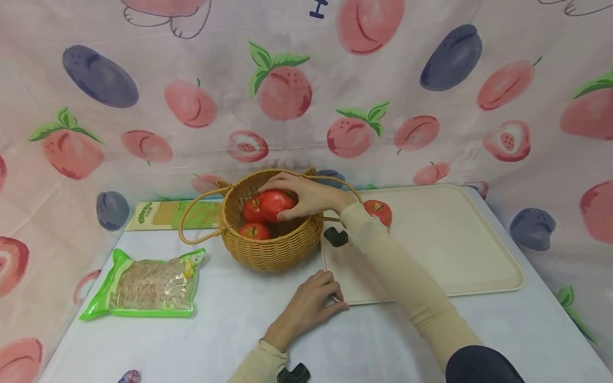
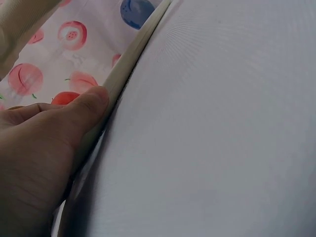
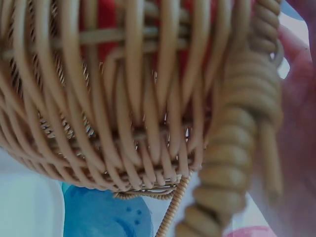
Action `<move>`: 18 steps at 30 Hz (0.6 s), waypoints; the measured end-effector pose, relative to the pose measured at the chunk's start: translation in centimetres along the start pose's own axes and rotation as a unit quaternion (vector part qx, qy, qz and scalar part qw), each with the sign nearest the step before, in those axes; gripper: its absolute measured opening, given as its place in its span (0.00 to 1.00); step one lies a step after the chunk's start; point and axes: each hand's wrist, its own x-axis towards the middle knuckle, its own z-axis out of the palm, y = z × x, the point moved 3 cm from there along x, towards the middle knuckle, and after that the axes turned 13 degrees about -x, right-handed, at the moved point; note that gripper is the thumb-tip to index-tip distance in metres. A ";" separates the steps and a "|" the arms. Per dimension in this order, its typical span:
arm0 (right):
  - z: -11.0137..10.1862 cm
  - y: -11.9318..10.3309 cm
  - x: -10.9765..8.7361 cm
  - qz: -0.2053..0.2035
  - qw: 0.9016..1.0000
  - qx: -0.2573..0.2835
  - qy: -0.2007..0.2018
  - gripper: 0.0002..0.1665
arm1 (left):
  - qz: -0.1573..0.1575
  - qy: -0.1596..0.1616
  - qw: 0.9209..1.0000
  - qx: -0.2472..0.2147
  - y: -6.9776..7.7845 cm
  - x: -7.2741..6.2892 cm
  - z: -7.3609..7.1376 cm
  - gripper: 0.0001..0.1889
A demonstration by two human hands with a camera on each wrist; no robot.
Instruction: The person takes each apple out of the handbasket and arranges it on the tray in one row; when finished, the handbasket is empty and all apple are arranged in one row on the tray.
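Observation:
My right hand [image 1: 306,194] grips a red apple [image 1: 276,205] inside the mouth of a round wicker basket [image 1: 268,252]. Below it in the basket lie two more red apples, one at the front [image 1: 255,231] and one behind [image 1: 252,210]. In the right wrist view the basket's woven side [image 3: 133,98] fills most of the picture and hides the held apple. My left hand [image 1: 311,303] holds the near left corner of a cream tray [image 1: 431,239], its thumb along the rim. Another red apple [image 1: 378,211] sits on the tray's far left part, partly behind my right forearm.
Left of the basket lies a green-edged bag of bread-like slices [image 1: 150,284]. A flat green and tan packet [image 1: 172,214] lies behind it against the fruit-print cloth [image 1: 287,143]. The basket's looped handles [image 1: 189,213] stick out on both sides.

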 end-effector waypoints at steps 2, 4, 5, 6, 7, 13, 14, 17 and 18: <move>0.0 0.2 -0.3 0.009 1.000 0.008 0.004 0.37 | -0.001 -0.002 1.000 0.000 0.0 0.0 0.0 0.09; -0.1 0.3 -0.6 0.019 1.000 0.017 0.008 0.37 | -0.005 -0.006 1.000 -0.002 0.0 0.0 0.1 0.09; -0.1 0.4 -0.7 0.026 0.999 0.022 0.010 0.37 | -0.007 -0.007 1.000 -0.003 0.0 0.0 0.1 0.09; -0.1 0.4 -0.9 0.031 0.999 0.026 0.014 0.37 | -0.008 -0.008 1.000 -0.004 0.0 -0.1 0.1 0.09; -0.2 0.5 -1.0 0.035 0.999 0.030 0.019 0.37 | -0.010 -0.009 1.000 -0.005 0.0 -0.1 0.1 0.09; -0.5 0.6 -1.8 0.048 0.996 0.033 0.061 0.38 | -0.008 -0.006 1.000 -0.008 -0.1 0.0 0.2 0.09; -0.6 0.6 -1.9 0.048 0.996 0.031 0.067 0.39 | -0.005 -0.005 1.000 -0.007 -0.1 0.0 0.2 0.09; -0.7 0.7 -2.1 0.046 0.995 0.031 0.086 0.38 | -0.002 -0.003 1.000 -0.004 -0.1 0.0 0.1 0.09; -0.7 0.8 -2.2 0.046 0.994 0.031 0.092 0.38 | 0.000 -0.002 1.000 -0.002 -0.1 0.0 0.1 0.08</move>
